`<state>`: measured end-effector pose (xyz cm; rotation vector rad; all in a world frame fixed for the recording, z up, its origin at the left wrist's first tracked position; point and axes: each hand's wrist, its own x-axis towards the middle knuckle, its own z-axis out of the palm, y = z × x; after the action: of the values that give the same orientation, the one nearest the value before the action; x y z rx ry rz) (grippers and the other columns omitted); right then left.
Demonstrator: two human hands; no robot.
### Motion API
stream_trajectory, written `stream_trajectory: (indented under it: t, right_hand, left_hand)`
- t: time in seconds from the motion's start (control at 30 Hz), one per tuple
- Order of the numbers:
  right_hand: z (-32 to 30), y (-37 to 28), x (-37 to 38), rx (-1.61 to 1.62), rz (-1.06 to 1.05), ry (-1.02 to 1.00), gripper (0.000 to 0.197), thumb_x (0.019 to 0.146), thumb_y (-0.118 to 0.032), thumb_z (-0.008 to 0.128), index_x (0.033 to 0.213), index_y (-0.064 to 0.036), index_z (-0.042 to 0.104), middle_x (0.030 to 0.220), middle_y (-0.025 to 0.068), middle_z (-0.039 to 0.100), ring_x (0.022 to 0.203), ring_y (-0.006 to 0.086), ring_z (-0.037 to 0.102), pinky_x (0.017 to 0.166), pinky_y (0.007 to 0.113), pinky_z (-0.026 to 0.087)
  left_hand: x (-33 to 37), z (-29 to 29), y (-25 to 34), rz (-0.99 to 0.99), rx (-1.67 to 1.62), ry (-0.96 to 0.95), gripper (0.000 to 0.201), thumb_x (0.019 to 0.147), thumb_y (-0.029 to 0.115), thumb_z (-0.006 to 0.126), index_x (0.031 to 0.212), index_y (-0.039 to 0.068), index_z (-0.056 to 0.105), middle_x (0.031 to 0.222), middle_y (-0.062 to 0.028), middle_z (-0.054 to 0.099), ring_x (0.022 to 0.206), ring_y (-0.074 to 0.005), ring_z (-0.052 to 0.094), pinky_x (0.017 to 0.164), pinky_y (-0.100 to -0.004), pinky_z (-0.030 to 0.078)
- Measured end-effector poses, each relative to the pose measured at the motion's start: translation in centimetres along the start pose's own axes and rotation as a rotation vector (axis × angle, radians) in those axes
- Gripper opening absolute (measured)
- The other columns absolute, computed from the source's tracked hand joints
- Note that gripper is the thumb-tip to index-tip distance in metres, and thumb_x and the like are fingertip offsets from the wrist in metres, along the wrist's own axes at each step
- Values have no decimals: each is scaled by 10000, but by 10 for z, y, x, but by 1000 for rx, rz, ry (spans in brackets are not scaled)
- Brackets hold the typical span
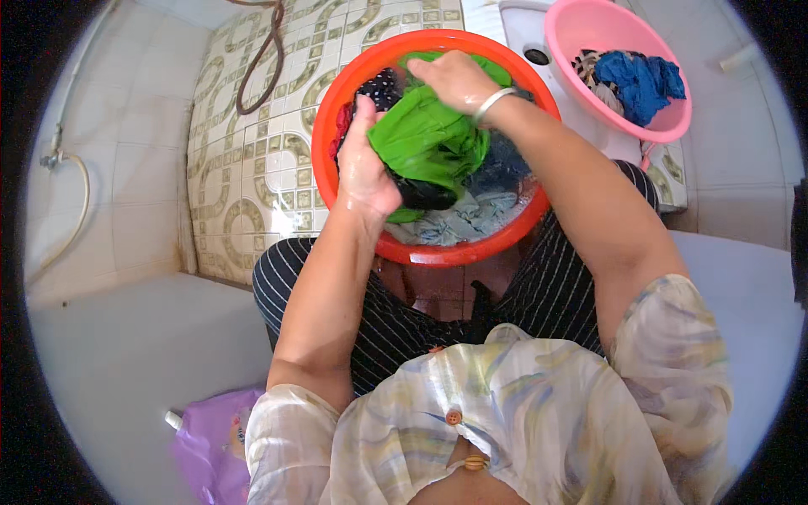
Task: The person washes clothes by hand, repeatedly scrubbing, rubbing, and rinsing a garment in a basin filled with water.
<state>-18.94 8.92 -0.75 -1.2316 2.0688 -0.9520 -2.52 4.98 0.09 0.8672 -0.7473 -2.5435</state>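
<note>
A wet bright green garment (431, 139) is bunched between my hands over an orange-red basin (328, 168). My left hand (368, 172) grips its left side, thumb up, the other fingers hidden under the cloth. At the far side, my right hand (454, 82) is closed on the same garment, with a pale bangle (495, 103) at the wrist. In the basin's water lie a black polka-dot cloth (380, 88), a patterned light grey-blue cloth (463, 220) and a dark blue cloth (502, 164). A bit of red fabric (342, 126) shows by the left rim.
A pink basin (572, 50) at the far right holds a blue cloth (640, 84) and a patterned one. A brown hose (273, 59) hangs against the tiles. By the left wall is a tap (52, 158) with a pale hose. A purple pouch (210, 446) lies at lower left.
</note>
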Motion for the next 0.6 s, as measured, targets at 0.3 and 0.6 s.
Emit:
stream_trajectory:
  t: [0.3, 0.6]
  right_hand:
    - [7, 3, -8, 818, -217, -184, 197, 804, -210, 570, 857, -20, 565, 803, 20, 588, 740, 103, 553, 684, 243, 451]
    - [36, -27, -18, -479, -454, 231, 266, 776, -313, 457, 744, -104, 619, 665, 136, 606, 608, 303, 601, 560, 444, 476]
  left_hand:
    - [3, -1, -2, 34, 123, 147, 446, 864, 409, 404, 1121, 55, 491, 1123, -101, 523, 1015, -245, 501, 896, -400, 375]
    - [-3, 22, -23, -56, 0, 173, 385, 818, 375, 443, 1058, 85, 522, 1033, -92, 568, 937, -210, 540, 833, -373, 406]
